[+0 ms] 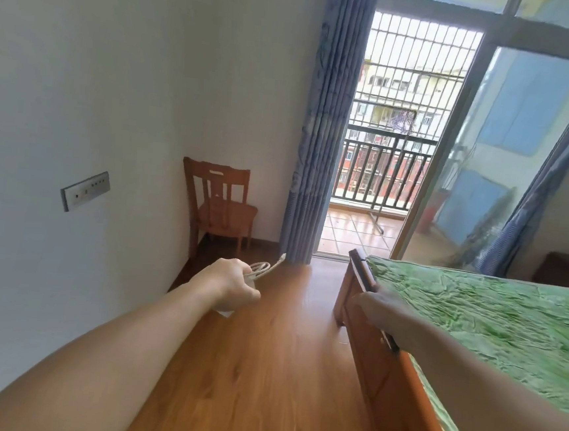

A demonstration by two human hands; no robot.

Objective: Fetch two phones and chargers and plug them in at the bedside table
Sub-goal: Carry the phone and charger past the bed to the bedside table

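The left hand (232, 284) is closed around a white charger (253, 276), its cable looped and the plug tip sticking out toward the far curtain (321, 132). The right hand (384, 311) grips dark phones (362, 270) edge-on, above the wooden bed frame (376, 371) at right.

1. You're looking down a wood-plank floor (256, 367), white wall (116, 80) on your left with a socket plate (85, 190).
2. Wooden chair (220, 206) sits in the corner beside the blue curtain (320, 149).
3. Daylight pours through the open balcony door (385, 148).
4. Bed (490, 319) under a green cover on your right.
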